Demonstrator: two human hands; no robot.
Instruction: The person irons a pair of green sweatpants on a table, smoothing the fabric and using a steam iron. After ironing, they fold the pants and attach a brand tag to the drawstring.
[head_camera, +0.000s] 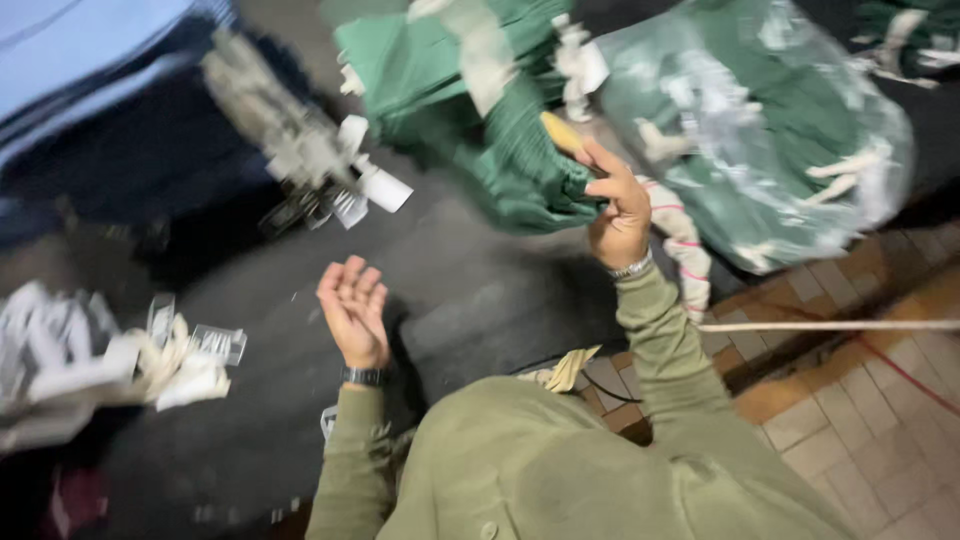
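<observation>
While left hand hovers open, right hand grips green garment.

The left hand hangs open, palm up and fingers loosely spread, above the dark bench, holding nothing; a dark wristwatch sits at its wrist. The right hand grips the edge of a folded green garment, a yellowish tool poking out above its fingers and a metal bracelet on the wrist. Just beside it lies a clear plastic bag of green garments. White paper tags lie blurred at upper left, more white tags at the left edge. Both olive sleeves reach in over a tiled floor.
</observation>
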